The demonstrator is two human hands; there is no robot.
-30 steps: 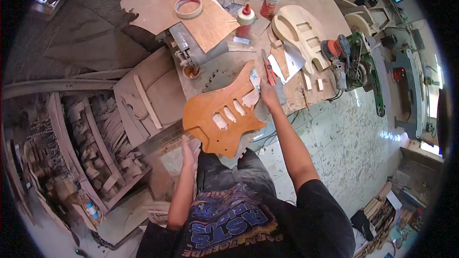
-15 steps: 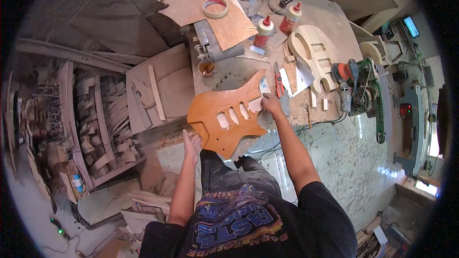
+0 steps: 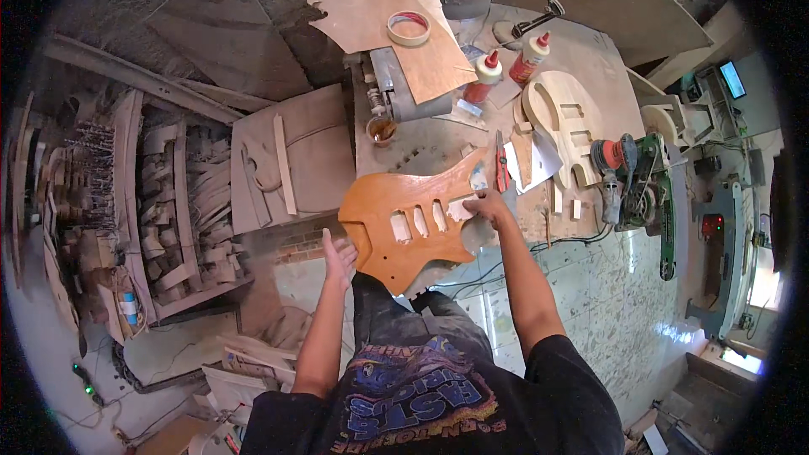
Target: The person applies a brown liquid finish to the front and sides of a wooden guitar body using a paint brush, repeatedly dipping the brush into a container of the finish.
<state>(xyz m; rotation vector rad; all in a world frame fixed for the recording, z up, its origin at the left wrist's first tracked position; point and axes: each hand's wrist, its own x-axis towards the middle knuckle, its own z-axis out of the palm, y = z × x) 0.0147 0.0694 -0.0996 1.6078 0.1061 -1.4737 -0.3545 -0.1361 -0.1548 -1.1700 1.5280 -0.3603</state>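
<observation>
An orange-lacquered electric guitar body with bare routed cavities hangs in front of me at the workbench's near edge, face up and slightly tilted. My right hand pinches it at the neck-pocket end, thumb over the cavity rim, the other fingers partly hidden. At the opposite, lower left edge, my left hand lies against the rim with its thumb stretched up and fingers extended. Beyond the body is a red utility knife near a white paper sheet. A small cup of brown liquid stands at the bench's left side.
On the bench are two glue bottles, an unfinished guitar body, a tape roll on thin wood sheets, and a lamp base. A red-padded sander sits at right. Wood offcuts fill shelves at left.
The view has shifted, so the bench sits lower and further right. My right hand's thumb now rests further over the neck-end cavity. The left hand stays at its edge.
</observation>
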